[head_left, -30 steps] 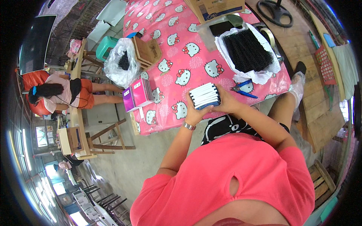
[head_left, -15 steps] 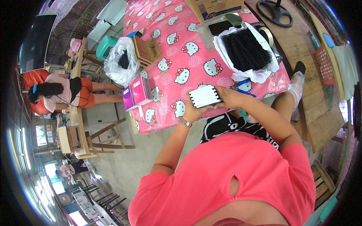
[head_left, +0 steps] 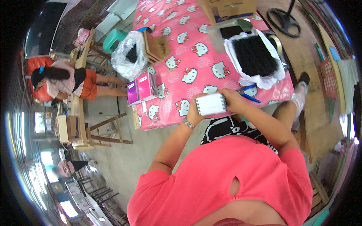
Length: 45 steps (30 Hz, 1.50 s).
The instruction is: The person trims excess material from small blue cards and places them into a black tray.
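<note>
In front of my body, at the near edge of the table, I hold a small block-like stack (head_left: pixel 210 105) with a white face and dark-notched sides. My left hand (head_left: pixel 194 113) closes round its left side and underside. My right hand (head_left: pixel 233 101) grips its right side. Just beyond the right hand lies a blue-handled tool (head_left: pixel 250 98), its kind unclear. Farther back, black textured strips (head_left: pixel 253 56) rest on crumpled white paper (head_left: pixel 278 77). To the left stand pink and purple stacked packs (head_left: pixel 145 86) with layered edges.
The table (head_left: pixel 171 103) has a pink cat-patterned cover. On it are a clear plastic bag (head_left: pixel 126 67), brown cardboard pieces (head_left: pixel 155 49) and a large carton (head_left: pixel 230 9). A co-worker (head_left: pixel 62 81) stands at a wooden bench on the left. A black steering wheel (head_left: pixel 284 22) is at the far right.
The view has shifted, so the table contents appear farther right. The stack in my hands has tilted slightly, and its white face looks smoother. Both hands keep hold of it.
</note>
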Available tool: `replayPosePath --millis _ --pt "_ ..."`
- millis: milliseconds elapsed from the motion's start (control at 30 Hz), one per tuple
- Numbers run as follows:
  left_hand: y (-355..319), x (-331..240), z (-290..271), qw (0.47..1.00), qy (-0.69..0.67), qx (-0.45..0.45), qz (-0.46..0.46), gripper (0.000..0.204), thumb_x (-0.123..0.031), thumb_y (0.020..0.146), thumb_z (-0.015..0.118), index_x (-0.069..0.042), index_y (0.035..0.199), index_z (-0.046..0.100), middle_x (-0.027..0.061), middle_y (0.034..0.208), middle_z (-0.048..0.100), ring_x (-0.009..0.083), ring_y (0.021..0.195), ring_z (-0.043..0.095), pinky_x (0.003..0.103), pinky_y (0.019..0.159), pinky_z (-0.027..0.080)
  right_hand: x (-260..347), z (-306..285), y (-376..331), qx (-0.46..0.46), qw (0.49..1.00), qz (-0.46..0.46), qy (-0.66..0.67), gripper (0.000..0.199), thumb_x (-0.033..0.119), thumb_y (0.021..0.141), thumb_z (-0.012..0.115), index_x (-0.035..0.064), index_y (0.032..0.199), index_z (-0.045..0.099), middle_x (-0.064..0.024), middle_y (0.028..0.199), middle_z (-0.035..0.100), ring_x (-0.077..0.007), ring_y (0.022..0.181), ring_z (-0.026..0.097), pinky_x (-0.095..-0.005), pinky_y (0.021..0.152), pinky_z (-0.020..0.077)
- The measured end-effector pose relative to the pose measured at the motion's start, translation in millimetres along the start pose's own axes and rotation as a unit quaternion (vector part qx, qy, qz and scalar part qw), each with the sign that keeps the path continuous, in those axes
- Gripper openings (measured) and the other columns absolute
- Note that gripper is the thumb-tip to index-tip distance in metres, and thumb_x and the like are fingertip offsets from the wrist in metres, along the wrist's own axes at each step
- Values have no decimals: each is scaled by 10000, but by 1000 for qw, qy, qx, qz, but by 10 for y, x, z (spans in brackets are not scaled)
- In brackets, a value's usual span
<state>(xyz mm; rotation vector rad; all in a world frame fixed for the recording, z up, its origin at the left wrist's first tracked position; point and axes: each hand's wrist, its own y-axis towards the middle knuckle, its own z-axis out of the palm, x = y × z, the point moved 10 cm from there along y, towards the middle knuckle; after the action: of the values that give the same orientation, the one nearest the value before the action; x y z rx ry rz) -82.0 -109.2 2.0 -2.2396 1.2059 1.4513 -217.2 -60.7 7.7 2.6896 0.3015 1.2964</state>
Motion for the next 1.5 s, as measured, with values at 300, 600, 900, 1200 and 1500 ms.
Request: replayPosePath --millis 300,600,900,1200,1500 --pt "-249 -410 -292 727 -591 34 -347 649 -443 917 598 -13 1369 416 100 1260 587 182 1137 593 350 952 506 1680 -1030 45 -197 855 -377 -297 279 100 808 644 105 1027 472 -126 1151 618 -296 1059 645 -452 991 499" --pt "-729 -85 -535 736 -565 1 -373 697 -229 798 728 -26 1386 413 89 1265 591 206 1126 600 383 973 494 1438 -138 270 -64 875 -370 -307 436 196 773 680 172 1157 475 -133 1358 485 -307 1317 439 -497 1144 302" --pt "-1939 1289 -2948 800 -306 -187 -481 603 -147 727 659 -33 1304 521 98 1198 635 257 1069 607 411 977 458 108 368 74 0 990 -19 -137 748 282 765 759 125 1400 395 -187 1453 371 -378 1328 391 -486 1126 322" --pt "-2038 2007 -3321 761 -279 -169 -560 498 -164 743 621 -34 1221 568 104 1161 652 288 1019 615 440 974 447 152 348 112 15 985 -44 -167 728 313 786 741 121 1399 400 -172 1381 455 -363 1306 420 -478 1131 311" --pt "-2060 2116 -3430 736 -291 -189 -582 425 -168 756 605 -39 1159 574 119 1115 659 290 979 628 471 978 445 190 378 151 21 983 -45 -176 716 329 776 742 121 1384 427 -173 1366 475 -365 1312 417 -479 1137 301"
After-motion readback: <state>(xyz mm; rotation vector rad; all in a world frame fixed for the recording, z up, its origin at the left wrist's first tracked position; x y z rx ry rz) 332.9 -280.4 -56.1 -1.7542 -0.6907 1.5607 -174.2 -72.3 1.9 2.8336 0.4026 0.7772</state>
